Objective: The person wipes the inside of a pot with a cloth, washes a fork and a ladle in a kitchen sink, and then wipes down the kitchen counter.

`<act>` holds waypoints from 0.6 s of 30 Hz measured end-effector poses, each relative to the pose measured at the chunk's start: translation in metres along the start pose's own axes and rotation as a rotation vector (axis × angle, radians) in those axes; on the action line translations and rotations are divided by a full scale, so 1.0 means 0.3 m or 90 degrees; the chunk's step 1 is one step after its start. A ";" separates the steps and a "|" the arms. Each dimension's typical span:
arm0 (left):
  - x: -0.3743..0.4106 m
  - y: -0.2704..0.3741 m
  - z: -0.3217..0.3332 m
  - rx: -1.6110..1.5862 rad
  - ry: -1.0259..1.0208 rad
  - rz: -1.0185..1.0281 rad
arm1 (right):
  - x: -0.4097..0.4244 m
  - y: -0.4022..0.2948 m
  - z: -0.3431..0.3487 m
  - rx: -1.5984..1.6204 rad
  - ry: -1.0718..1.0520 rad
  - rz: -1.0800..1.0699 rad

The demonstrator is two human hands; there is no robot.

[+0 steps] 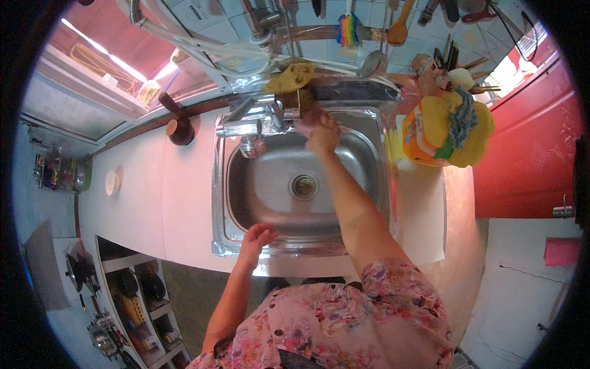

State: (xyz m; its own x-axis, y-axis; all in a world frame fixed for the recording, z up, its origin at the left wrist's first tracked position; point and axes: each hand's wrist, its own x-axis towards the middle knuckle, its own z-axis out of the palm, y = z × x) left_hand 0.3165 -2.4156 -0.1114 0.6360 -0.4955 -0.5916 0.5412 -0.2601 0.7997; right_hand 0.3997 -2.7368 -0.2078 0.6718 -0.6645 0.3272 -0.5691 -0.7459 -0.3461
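Observation:
My right hand [325, 133] reaches over the back rim of the stainless steel sink [272, 198], just right of the faucet [239, 127]. It is shut on a pink cloth [306, 127], blurred and partly hidden by the fingers. A brown container [295, 99] stands behind that hand, and a yellow sponge or cloth [292, 78] lies on top of it. My left hand [260, 235] hovers at the sink's front left edge with bent fingers and nothing visible in it. The sink's drain [304, 186] shows between my arms.
A wooden mortar with pestle [179, 131] and a small white cup [112, 182] stand on the left counter [138, 217]. At right is an orange-and-yellow container [421, 133] draped with cloths [463, 115]. Utensils, including a wooden spoon [398, 30], hang on the back wall.

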 end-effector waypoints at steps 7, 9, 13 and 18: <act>0.050 0.097 0.082 0.053 -0.065 0.054 | 0.022 0.074 -0.160 0.322 -0.428 -0.048; 0.054 0.080 0.087 0.054 -0.081 0.070 | -0.011 0.125 -0.329 0.154 -0.289 -0.076; 0.050 0.049 0.134 0.066 -0.097 0.014 | -0.107 0.391 -0.434 0.093 -0.063 -0.109; 0.052 0.020 0.197 0.095 -0.142 0.003 | -0.446 0.582 -0.562 0.136 -0.051 -0.160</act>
State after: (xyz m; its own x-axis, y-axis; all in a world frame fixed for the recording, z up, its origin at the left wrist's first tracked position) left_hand 0.2973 -2.4739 -0.1098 0.4930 -0.6627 -0.5637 0.4408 -0.3684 0.8185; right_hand 0.1306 -2.7859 -0.1638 0.8180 -0.4496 0.3589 -0.2748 -0.8535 -0.4428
